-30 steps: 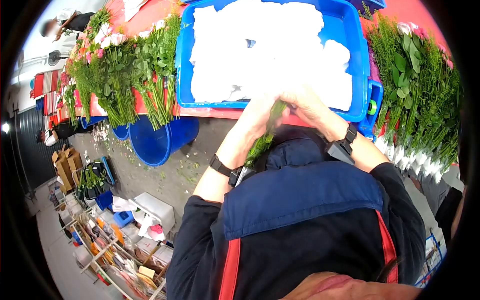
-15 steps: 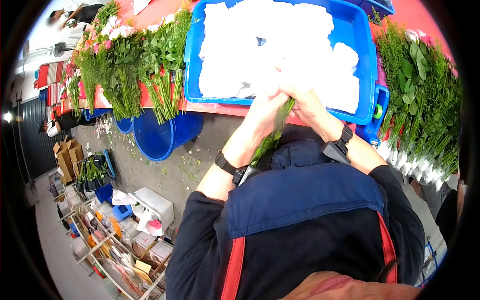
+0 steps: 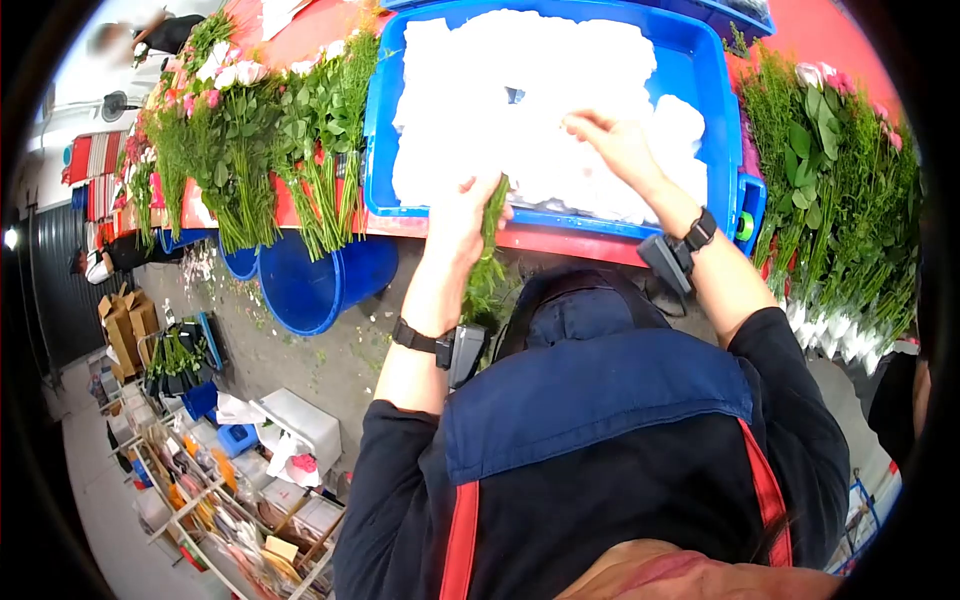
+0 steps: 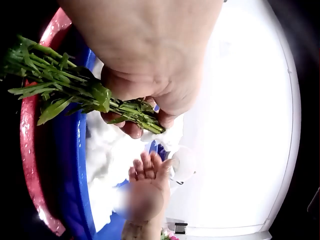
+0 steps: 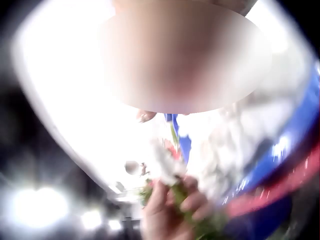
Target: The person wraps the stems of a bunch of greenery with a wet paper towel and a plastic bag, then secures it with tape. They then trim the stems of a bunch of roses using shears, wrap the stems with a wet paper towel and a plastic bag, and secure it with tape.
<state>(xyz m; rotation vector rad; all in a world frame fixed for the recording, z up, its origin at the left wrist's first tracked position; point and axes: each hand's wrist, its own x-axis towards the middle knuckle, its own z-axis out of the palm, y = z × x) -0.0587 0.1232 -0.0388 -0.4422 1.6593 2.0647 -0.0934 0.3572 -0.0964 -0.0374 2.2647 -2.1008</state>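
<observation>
My left hand (image 3: 458,222) grips a bunch of green leafy stems (image 3: 485,265) at the near edge of a blue tray (image 3: 376,160). In the left wrist view, the thumb and fingers wrap round the stems (image 4: 75,82) close to their cut ends, with the leaves trailing off to the left. Overexposed white wads (image 3: 470,110) fill most of the tray. My right hand (image 3: 622,148) hovers above these wads, apart from the stems. Its fingers (image 4: 145,165) look loosely extended in the left wrist view, with no held thing showing. A blur covers part of this hand in both wrist views.
Bunches of flowers (image 3: 235,150) lie on the red table (image 3: 330,25) left of the tray, stems over the edge. More bunches (image 3: 830,190) with white-wrapped ends (image 3: 845,335) lie right. Blue buckets (image 3: 325,285) stand below; a cluttered rack (image 3: 215,510) is at lower left.
The hands were together at the stem ends and have parted. The left hand has moved left with the stems; the right has moved forward over the white wads.
</observation>
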